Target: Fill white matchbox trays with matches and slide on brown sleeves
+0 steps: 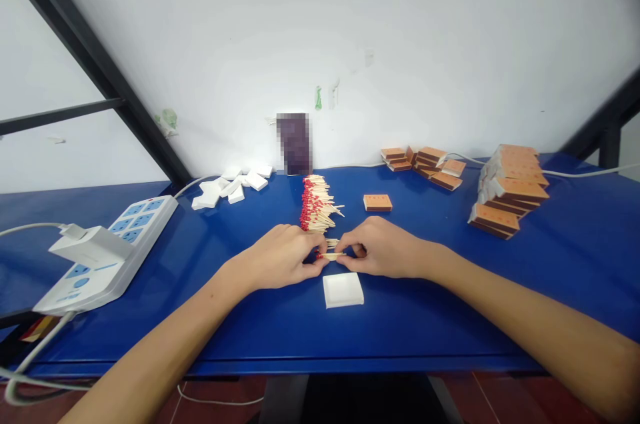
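Observation:
Between my two hands a few matches [332,256] lie crosswise, red heads to the left. My left hand [287,255] pinches them at the head end, and my right hand [383,248] pinches the plain wooden ends. Just beyond my fingers spreads a long pile of red-headed matches [318,204], heads mostly to the left. A white matchbox tray [343,290] lies on the blue table right in front of my hands; I cannot make out anything in it. One closed orange matchbox [377,203] rests beyond my right hand.
Several white trays [235,185] are heaped at the back left. Orange matchboxes [425,164] lie at the back right, with a taller stack [513,187] farther right. A power strip [113,254] with a plugged-in charger [93,247] and cables occupies the left. The blue table [280,337] meets a white wall.

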Tool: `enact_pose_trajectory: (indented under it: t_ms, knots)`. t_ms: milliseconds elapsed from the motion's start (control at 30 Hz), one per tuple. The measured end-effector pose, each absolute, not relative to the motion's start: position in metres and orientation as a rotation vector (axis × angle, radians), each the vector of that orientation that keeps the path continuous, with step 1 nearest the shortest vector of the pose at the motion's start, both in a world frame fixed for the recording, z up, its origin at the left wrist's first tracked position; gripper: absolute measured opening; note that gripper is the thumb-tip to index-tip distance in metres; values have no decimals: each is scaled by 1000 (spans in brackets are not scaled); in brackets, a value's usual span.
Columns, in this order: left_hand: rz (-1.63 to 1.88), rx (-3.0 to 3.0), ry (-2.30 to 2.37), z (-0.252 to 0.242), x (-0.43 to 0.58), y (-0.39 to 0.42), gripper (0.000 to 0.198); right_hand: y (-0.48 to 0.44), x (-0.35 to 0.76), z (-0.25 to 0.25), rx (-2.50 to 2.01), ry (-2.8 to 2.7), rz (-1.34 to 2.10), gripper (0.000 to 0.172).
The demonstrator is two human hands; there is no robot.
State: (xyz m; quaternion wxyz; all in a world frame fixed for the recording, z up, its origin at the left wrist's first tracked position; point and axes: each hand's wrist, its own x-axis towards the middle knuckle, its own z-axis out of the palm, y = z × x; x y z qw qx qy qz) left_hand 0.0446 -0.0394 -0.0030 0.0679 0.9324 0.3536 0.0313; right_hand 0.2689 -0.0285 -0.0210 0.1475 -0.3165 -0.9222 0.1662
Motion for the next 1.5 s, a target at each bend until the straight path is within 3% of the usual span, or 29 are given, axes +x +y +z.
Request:
enact_pose_trajectory:
  t_ms: [333, 1500]
  knots:
    - [47, 2950, 1051, -2, 48, -45, 17, -30, 267, -22, -902, -2530, 681, 11]
    - [-115, 3089, 1118, -4, 51, -50, 16, -28, 263, -25, -999, -2576, 509, 5]
